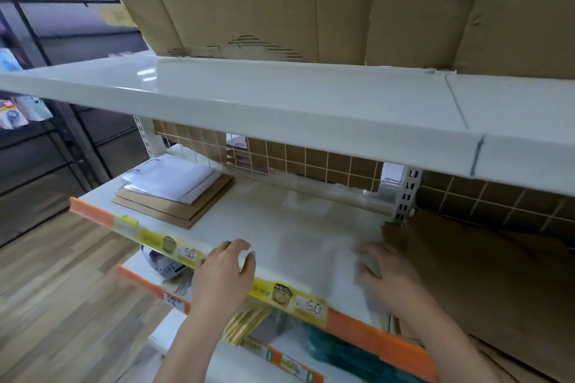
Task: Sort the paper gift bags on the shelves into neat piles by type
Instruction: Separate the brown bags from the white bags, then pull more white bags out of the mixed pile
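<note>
On the middle shelf [280, 227]: white bags [168, 176] stacked atop brown bags [177, 208], far left.
Left hand [224, 270]: released, fingers resting at shelf edge.
Right hand [389, 277]: flat, unclenched, touching brown bag pile [482, 274].

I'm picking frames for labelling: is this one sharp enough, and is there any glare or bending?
Head view: the right hand and the shelf surface by it are motion-smeared; the left hand is a bit sharper; glare streaks the upper shelf; wide-angle bending tilts the shelf edges.
</note>
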A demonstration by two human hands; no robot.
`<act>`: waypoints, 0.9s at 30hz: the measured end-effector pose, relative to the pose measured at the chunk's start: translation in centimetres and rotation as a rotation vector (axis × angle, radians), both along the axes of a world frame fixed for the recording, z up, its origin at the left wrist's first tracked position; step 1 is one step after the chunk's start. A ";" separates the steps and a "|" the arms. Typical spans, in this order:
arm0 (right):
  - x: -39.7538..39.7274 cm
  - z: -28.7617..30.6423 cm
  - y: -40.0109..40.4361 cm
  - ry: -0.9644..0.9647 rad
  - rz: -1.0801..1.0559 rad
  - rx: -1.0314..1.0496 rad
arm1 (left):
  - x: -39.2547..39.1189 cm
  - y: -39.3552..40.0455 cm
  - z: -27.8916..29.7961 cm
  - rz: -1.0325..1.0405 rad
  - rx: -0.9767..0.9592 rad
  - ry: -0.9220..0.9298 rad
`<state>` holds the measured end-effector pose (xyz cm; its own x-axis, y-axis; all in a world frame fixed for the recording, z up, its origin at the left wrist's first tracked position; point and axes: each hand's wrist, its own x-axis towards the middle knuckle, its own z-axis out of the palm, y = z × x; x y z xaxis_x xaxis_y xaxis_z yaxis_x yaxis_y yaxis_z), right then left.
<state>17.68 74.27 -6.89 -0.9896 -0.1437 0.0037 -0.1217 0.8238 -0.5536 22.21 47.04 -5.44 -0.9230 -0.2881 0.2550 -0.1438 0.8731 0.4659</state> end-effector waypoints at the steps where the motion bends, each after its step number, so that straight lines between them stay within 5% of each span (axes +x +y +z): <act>1: -0.2 -0.2 -1.0 0.015 0.000 -0.010 | -0.2 -1.1 0.0 -0.002 0.005 0.000; 15: -0.2 -1.7 -20.5 0.088 -0.150 -0.035 | -2.7 -21.5 1.1 -0.099 -0.068 -0.066; 27: -3.7 -2.0 -27.0 0.083 -0.183 0.030 | -7.4 -28.6 -0.8 -0.121 -0.043 -0.110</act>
